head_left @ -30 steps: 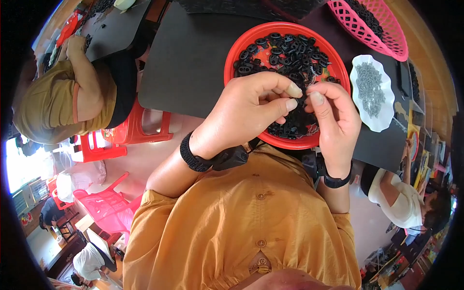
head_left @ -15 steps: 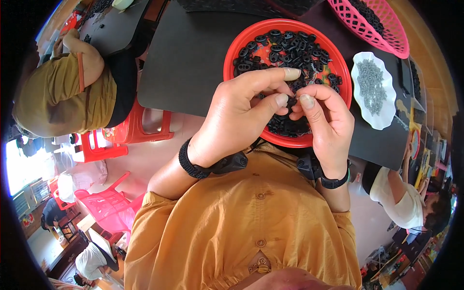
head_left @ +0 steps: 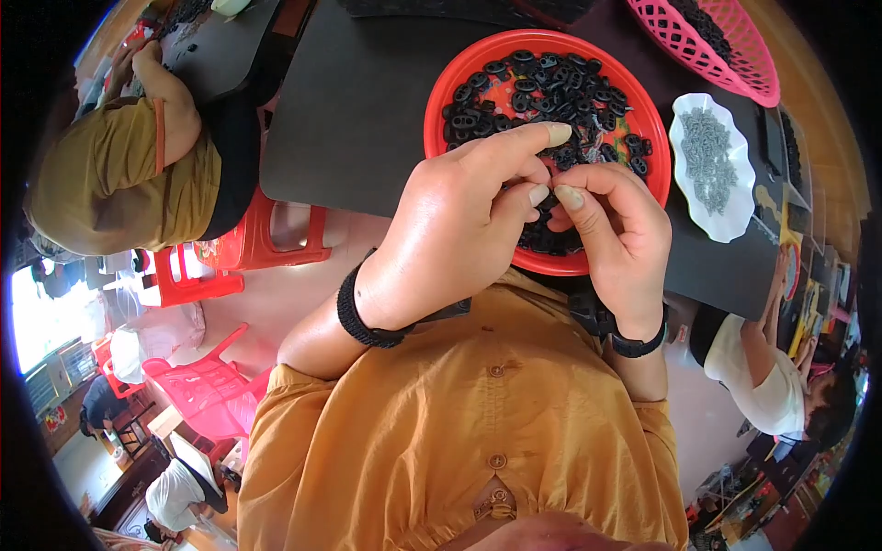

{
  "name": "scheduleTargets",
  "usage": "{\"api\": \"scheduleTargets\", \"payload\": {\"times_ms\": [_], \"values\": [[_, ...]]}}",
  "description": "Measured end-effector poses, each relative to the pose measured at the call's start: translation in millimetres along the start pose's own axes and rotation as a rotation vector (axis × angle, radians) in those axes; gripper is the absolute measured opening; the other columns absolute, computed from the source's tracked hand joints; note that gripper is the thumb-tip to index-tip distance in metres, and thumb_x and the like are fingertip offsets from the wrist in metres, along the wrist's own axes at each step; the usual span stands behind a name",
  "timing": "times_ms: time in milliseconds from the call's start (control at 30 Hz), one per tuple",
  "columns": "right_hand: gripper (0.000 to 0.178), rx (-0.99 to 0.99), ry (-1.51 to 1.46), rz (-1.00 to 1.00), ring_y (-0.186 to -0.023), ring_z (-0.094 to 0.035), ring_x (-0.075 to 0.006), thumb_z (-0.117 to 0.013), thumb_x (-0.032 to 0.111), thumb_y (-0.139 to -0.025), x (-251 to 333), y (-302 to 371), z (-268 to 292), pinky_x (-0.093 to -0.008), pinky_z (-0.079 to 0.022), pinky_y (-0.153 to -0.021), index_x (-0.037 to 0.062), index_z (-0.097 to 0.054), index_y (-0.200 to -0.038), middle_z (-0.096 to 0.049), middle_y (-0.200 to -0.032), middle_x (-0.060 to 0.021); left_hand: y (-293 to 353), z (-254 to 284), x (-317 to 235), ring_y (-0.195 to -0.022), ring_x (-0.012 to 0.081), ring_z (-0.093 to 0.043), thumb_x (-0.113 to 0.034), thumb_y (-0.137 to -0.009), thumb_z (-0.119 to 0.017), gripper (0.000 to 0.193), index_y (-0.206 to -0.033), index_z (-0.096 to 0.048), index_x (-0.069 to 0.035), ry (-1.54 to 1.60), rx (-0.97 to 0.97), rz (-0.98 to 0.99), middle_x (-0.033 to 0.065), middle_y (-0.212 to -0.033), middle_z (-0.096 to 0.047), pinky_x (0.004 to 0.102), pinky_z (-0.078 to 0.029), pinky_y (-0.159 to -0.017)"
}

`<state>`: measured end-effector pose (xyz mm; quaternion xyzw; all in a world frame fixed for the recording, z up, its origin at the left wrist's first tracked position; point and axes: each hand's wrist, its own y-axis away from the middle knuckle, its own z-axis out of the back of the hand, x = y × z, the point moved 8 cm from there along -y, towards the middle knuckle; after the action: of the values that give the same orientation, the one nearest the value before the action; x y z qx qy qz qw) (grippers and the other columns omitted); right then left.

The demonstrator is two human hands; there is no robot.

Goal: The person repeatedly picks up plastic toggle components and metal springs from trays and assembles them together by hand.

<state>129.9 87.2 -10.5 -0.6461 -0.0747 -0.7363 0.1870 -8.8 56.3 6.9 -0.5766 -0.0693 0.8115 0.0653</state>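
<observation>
A red round tray (head_left: pixel 438 87) holds many black two-hole cord locks (head_left: pixel 525 84). Over its near half my two hands meet at the fingertips. My left hand (head_left: pixel 459 211) pinches a small black cord lock between thumb and fingers, mostly hidden by them; its index finger points out over the pile. Closed in a pinch against the same piece is my right hand (head_left: pixel 625 220); whatever its thumb and finger hold is too small and covered to make out.
Right of the tray stands a white wavy-edged dish (head_left: pixel 684 174) of small grey spring-like pieces. Beyond it is a pink basket (head_left: pixel 761 78) with black parts. The dark table (head_left: pixel 340 110) extends left. Co-workers sit at left (head_left: pixel 119 184) and right (head_left: pixel 758 376).
My fingertips have drawn closer together, and the black piece between them is now more covered. The left wrist has turned slightly.
</observation>
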Motion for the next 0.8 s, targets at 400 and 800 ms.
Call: {"api": "scheduleTargets", "payload": {"times_ms": [400,800], "values": [[0.010,-0.083,0.237,0.184,-0.070,-0.062,-0.0153,-0.067,-0.004,-0.082,16.1,-4.3,0.4,-0.0262,-0.050,-0.063,-0.0007,-0.068,-0.091,-0.067,-0.081,-0.0082,0.8,-3.2,26.3,-0.085,0.0131,-0.065,0.006,-0.088,-0.060,0.024,-0.112,-0.058,0.005,0.416,-0.156,0.171,0.0104,-0.101,-0.066,0.0249,-0.057,-0.070],[0.024,-0.062,-0.345,-0.043,-0.084,-0.062,-0.0112,-0.063,0.000,-0.090,-7.9,3.3,-4.9,-0.0246,-0.055,-0.071,-0.0017,-0.058,-0.114,-0.062,-0.099,-0.0074,-0.9,-9.6,31.7,-0.073,0.0107,-0.064,0.000,-0.088,-0.065,0.018,-0.105,-0.062,-0.001,0.731,-0.196,0.237,0.0083,-0.093,-0.070,0.0218,-0.051,-0.058]]}}
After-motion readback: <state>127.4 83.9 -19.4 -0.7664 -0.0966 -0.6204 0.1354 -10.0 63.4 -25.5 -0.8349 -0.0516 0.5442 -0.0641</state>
